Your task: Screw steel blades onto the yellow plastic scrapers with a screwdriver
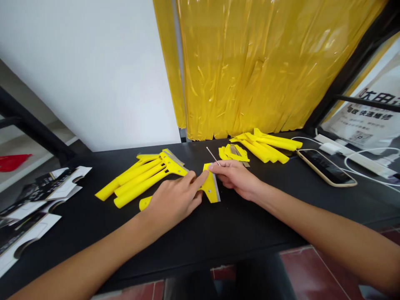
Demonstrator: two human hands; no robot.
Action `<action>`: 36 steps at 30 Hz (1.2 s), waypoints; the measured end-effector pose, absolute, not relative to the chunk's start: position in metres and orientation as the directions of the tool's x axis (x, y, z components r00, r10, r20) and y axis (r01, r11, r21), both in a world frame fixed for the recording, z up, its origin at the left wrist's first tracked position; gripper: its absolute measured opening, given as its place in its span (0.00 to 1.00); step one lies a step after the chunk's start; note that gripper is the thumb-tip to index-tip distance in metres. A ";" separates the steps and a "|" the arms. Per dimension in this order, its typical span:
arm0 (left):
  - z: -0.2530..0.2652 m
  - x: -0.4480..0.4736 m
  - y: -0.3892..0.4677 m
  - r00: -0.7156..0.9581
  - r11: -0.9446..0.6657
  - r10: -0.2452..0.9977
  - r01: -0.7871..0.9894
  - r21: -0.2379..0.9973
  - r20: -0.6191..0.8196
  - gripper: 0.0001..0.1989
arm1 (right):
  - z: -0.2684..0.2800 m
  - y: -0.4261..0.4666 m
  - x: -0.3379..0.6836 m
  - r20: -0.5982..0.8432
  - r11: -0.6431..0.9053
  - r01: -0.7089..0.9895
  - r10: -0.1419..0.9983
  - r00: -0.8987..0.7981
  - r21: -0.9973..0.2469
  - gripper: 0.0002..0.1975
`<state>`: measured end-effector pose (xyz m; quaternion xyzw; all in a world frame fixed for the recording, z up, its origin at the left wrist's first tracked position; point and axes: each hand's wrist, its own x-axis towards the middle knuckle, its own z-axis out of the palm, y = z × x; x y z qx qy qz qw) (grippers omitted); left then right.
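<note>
A yellow scraper (213, 192) with a metal blade along its edge lies over the black table. My left hand (175, 193) is closed around its handle, the index finger stretched toward the head; the handle's end shows behind my wrist. At the head's far corner, my right hand (234, 177) pinches a thin metal rod (213, 156), whose upper part sticks up past the fingers. Its lower end is hidden, so its exact kind does not show. Left of my hands lies a group of yellow scrapers (140, 177) with blades on their heads.
Behind my right hand are loose yellow head pieces (233, 153) and a pile of yellow handles (265, 146). A phone (326, 167), a white power strip (359, 156) and cables lie at the right. Printed cardboard sleeves (40, 208) occupy the left of the black table (243, 233).
</note>
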<state>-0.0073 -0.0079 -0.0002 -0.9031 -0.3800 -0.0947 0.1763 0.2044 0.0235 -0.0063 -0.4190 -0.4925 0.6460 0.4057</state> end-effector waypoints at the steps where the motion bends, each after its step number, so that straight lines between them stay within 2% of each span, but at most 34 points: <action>1: 0.001 -0.009 -0.007 0.687 -0.644 0.657 0.726 -0.241 0.311 0.25 | -0.006 0.025 0.205 -0.135 -0.188 -0.125 0.928 -0.349 -0.974 0.11; 2: 0.002 -0.011 -0.005 0.670 -0.639 0.669 0.739 -0.212 0.320 0.24 | -0.005 0.026 0.207 -0.122 -0.180 -0.129 0.922 -0.367 -0.975 0.11; 4: 0.009 -0.014 0.000 0.599 -0.621 0.708 0.780 -0.074 0.373 0.22 | -0.004 0.033 0.213 -0.055 -0.088 -0.086 0.943 -0.328 -0.992 0.13; 7: 0.023 -0.021 0.011 0.392 -0.531 0.802 0.813 0.238 0.450 0.14 | -0.007 0.049 0.231 0.195 0.221 0.192 0.970 -0.147 -0.956 0.15; 9: 0.031 -0.026 0.019 0.232 -0.369 0.909 0.832 0.413 0.346 0.14 | -0.012 0.059 0.243 0.275 0.333 0.423 0.942 -0.193 -0.843 0.14; 11: 0.035 -0.031 0.026 0.172 -0.271 0.960 0.762 0.588 0.219 0.17 | -0.019 0.066 0.251 0.270 0.365 0.547 0.930 -0.250 -0.753 0.13; 17: 0.040 -0.037 0.033 0.192 -0.065 0.981 0.390 0.918 -0.012 0.13 | -0.031 0.067 0.242 0.221 0.395 0.690 0.917 -0.332 -0.606 0.14; 19: 0.042 -0.036 0.032 0.257 0.057 0.960 0.220 0.974 -0.114 0.11 | -0.032 0.067 0.237 0.235 0.401 0.708 0.916 -0.326 -0.581 0.12; 21: 0.043 -0.034 0.031 0.315 0.183 0.927 0.091 0.979 -0.202 0.10 | -0.033 0.067 0.234 0.260 0.417 0.718 0.909 -0.326 -0.557 0.09; 25: 0.040 -0.029 0.032 0.382 0.307 0.881 -0.014 0.952 -0.279 0.07 | -0.031 0.067 0.230 0.277 0.420 0.696 0.908 -0.315 -0.582 0.07; 28: 0.038 -0.026 0.033 0.326 0.271 0.909 0.010 0.963 -0.259 0.08 | -0.021 0.058 0.225 0.311 0.409 0.590 0.913 -0.265 -0.696 0.09; 30: 0.036 -0.023 0.031 0.286 0.226 0.930 0.042 0.973 -0.229 0.08 | -0.012 0.047 0.220 0.399 0.452 0.496 0.891 -0.216 -0.741 0.10; 33: 0.035 -0.015 0.024 0.264 0.144 0.950 0.106 0.984 -0.167 0.09 | -0.001 0.030 0.212 0.544 0.574 0.423 0.814 -0.204 -0.701 0.10; 36: 0.033 -0.007 0.015 0.291 0.059 0.949 0.206 0.977 -0.119 0.10 | 0.001 0.019 0.208 0.586 0.643 0.398 0.764 -0.271 -0.655 0.09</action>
